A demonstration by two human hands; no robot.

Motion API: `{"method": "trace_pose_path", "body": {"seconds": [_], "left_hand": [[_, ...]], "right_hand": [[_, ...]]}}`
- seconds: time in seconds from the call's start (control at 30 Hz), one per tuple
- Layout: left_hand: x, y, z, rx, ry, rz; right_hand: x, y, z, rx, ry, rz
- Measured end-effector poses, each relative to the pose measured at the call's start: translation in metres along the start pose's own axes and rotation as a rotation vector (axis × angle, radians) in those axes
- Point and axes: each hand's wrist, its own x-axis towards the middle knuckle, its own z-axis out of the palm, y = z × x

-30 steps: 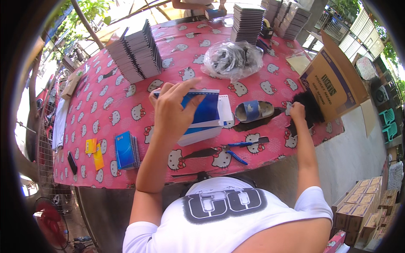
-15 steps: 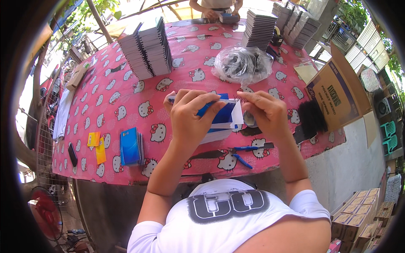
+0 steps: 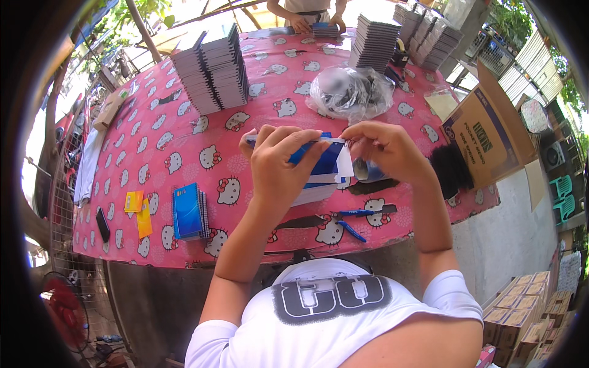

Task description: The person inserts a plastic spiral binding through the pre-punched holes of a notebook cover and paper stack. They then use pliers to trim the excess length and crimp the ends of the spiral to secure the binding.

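Note:
My left hand is closed around a small blue-covered notebook, thumb on the near side and fingers over the top edge. White pages show at its right end. At that end, my right hand pinches with thumb and forefinger; a thin dark binding coil shows by the fingertips, small and partly hidden. Beneath the held notebook is a stack of notebooks, mostly covered by my left hand. Blue-handled pliers lie spread on the pink tablecloth nearer to me.
Blue spiral notebooks, yellow cards and a phone lie left. Tall notebook stacks stand behind, beside a plastic bag. Black coils lie by an open carton right. Across the table, another person's hands handle notebooks.
My right hand has turned and its fingers have curled in more at the notebook's right end. My left hand keeps its hold. The other person's hands have shifted slightly on their notebooks.

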Motion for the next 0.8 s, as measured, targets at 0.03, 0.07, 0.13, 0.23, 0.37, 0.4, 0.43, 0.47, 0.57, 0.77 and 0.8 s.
{"method": "trace_pose_path", "body": {"seconds": [0.03,0.07,0.13,0.23,0.37,0.4,0.43,0.47,0.57,0.77,0.8], "left_hand": [[0.000,0.001,0.001,-0.007,0.006,-0.006],[-0.001,0.001,0.001,-0.012,0.011,-0.015],[0.000,0.002,0.001,0.036,0.024,-0.019],[0.000,0.003,-0.002,0.066,0.004,-0.024],[-0.001,0.003,-0.005,0.050,-0.024,-0.027],[-0.001,0.003,-0.005,0.049,-0.025,-0.035],[-0.001,0.002,-0.005,0.047,-0.026,-0.043],[0.000,0.001,-0.004,0.044,-0.028,-0.049],[0.000,0.001,-0.004,0.049,-0.035,-0.043],[-0.001,0.004,-0.007,0.103,-0.036,-0.031],[-0.001,0.004,-0.007,0.100,-0.030,-0.025]], "right_hand": [[0.001,-0.001,0.001,-0.140,0.035,-0.087],[0.001,-0.003,0.002,-0.277,0.067,-0.173],[0.001,-0.006,0.006,-0.302,0.104,-0.159],[0.001,-0.012,0.014,-0.216,0.164,-0.028],[0.002,-0.013,0.021,-0.463,0.201,-0.170],[0.002,-0.013,0.021,-0.460,0.176,-0.164],[0.003,-0.012,0.022,-0.484,0.211,-0.192],[0.005,-0.011,0.024,-0.511,0.250,-0.219],[0.005,-0.013,0.027,-0.509,0.254,-0.196],[0.008,-0.016,0.031,-0.462,0.249,-0.170],[0.009,-0.017,0.029,-0.425,0.215,-0.167]]}}
